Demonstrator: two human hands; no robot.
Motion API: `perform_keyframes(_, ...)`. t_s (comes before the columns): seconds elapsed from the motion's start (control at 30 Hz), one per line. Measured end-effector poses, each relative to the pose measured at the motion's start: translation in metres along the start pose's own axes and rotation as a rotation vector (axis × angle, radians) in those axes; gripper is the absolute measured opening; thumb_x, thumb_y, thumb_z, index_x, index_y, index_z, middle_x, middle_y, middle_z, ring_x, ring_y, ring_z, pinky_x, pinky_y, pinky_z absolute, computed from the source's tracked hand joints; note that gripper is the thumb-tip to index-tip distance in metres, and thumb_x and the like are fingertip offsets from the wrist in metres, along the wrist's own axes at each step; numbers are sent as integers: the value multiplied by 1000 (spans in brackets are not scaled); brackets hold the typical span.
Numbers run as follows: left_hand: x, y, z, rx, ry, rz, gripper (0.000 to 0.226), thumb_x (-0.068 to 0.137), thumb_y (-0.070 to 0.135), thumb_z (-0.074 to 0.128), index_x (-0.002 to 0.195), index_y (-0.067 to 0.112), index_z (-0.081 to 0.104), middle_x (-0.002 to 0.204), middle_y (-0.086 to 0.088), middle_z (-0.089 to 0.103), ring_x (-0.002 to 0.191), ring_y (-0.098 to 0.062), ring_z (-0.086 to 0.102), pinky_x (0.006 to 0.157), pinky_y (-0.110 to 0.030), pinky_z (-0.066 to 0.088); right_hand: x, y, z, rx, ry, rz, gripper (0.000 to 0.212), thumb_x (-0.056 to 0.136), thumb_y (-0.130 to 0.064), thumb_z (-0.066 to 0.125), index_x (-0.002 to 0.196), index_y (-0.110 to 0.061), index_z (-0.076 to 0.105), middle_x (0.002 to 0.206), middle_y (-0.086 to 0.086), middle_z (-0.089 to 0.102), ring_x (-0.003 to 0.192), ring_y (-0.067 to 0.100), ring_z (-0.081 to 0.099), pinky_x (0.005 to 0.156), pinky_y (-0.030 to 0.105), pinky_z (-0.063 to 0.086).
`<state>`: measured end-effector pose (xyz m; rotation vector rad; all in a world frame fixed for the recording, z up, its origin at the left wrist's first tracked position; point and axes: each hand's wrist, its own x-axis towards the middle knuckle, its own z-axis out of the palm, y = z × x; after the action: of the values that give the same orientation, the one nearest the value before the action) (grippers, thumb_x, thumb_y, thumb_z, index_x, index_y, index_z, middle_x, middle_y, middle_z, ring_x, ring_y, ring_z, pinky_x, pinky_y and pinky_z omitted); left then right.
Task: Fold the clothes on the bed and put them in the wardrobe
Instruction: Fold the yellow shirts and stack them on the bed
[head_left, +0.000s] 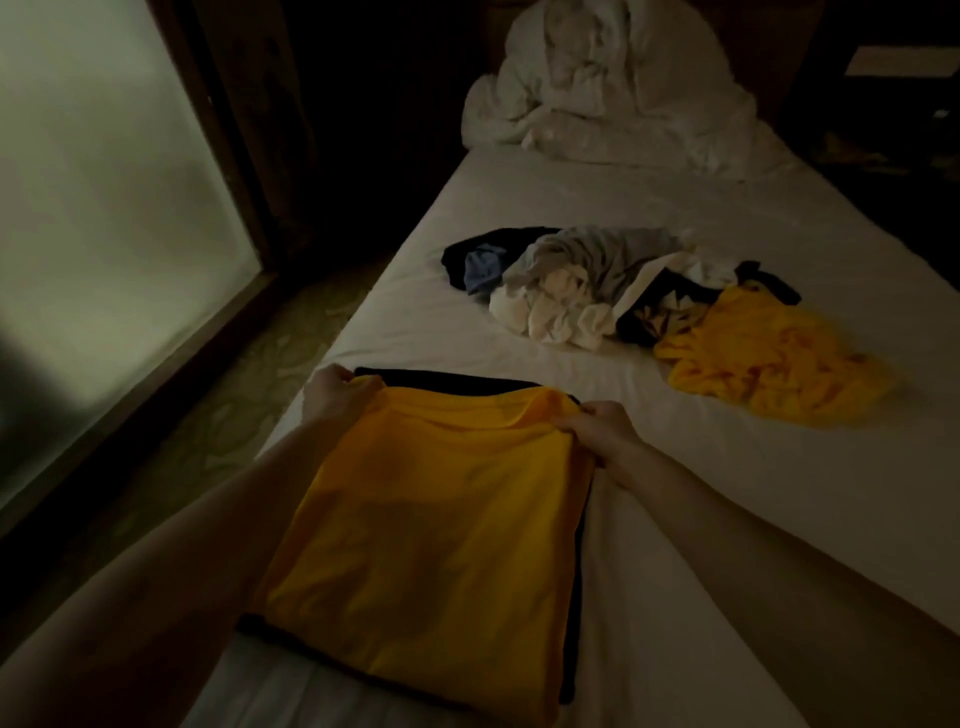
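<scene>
A yellow garment lies flat near the bed's front edge, on top of a folded black garment whose edges show around it. My left hand pinches the yellow garment's far left corner. At the far right corner my right hand grips the same edge. Farther up the white bed lies a heap of unfolded clothes in black, blue, grey and white. A crumpled yellow garment sits at the heap's right end.
A bunched white duvet is piled at the head of the bed. A large frosted panel in a dark wooden frame stands to the left, with a strip of patterned floor between it and the bed.
</scene>
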<state>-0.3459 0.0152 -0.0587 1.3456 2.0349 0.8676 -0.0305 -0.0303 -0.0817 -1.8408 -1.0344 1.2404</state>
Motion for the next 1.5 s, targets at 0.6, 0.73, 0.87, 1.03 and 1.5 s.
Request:
perform_keyframes(0.6, -156, 148, 122, 667, -212, 785, 48, 92, 51, 52, 134, 28, 49, 145, 5, 43, 132, -17, 43, 107, -37, 32, -79, 13, -196, -770, 270, -342, 69, 91, -41, 61, 150, -21, 31, 153, 8, 36, 139, 31, 34, 108, 44, 36)
perform_keyframes(0.73, -176, 176, 162, 692, -199, 855, 56, 90, 55, 53, 138, 26, 46, 147, 3, 42, 133, -18, 42, 107, -37, 31, -75, 19, -236, -884, 303, -344, 64, 92, -42, 58, 148, -25, 32, 150, 3, 37, 138, 29, 33, 105, 45, 37)
perform_keyframes(0.87, -179, 196, 202, 648, -222, 842, 58, 90, 54, 53, 140, 24, 44, 149, 3, 40, 134, -19, 40, 108, -38, 31, -51, 31, -261, -975, 298, -331, 65, 92, -43, 57, 149, -26, 29, 151, 1, 35, 139, 27, 31, 107, 45, 36)
perform_keyframes(1.03, -157, 205, 252, 503, -286, 740, 54, 88, 53, 55, 135, 26, 48, 142, 5, 46, 129, -18, 45, 103, -39, 38, 1, 48, -283, -943, 281, -265, 64, 92, -42, 57, 148, -25, 31, 152, 1, 34, 139, 28, 31, 105, 44, 33)
perform_keyframes(1.5, -100, 227, 359, 358, -296, 615, 69, 81, 58, 61, 139, 29, 37, 134, -4, 45, 116, -28, 52, 89, -46, 50, 111, 69, -283, -867, 464, -312, 14, 90, -35, 48, 96, -23, 49, 100, 5, 55, 111, 31, 51, 94, 45, 31)
